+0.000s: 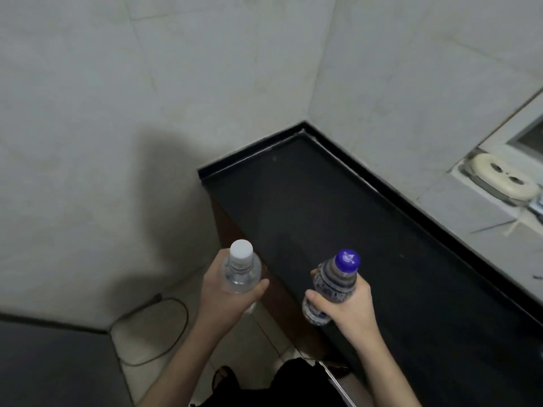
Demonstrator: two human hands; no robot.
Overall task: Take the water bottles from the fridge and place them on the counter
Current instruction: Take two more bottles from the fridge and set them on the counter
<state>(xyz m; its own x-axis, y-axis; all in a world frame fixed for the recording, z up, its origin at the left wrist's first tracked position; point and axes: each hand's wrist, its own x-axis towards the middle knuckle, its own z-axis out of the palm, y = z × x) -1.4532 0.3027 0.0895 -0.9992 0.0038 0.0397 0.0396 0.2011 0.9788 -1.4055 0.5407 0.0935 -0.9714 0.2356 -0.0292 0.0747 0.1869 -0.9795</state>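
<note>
While our left hand [223,292] clasps the white-capped bottle [241,267] just short of the counter [367,230] edge and our right hand [343,304] grips the blue-capped bottle [335,282] above it, we judge the carry done and must next lower both upright onto the counter.

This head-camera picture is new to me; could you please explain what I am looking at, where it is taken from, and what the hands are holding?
There is no machine here: a person wears one wide-angle camera on the head, looking forward and down, so you see their own two bare arms from above. The left hand grips a clear bottle with a white cap, held over the floor beside the counter's edge. The right hand grips a bottle with a blue cap, held over the black counter. I see nothing standing on the visible part of the counter. A tiled wall lies behind, and a cable runs across the floor below.
</note>
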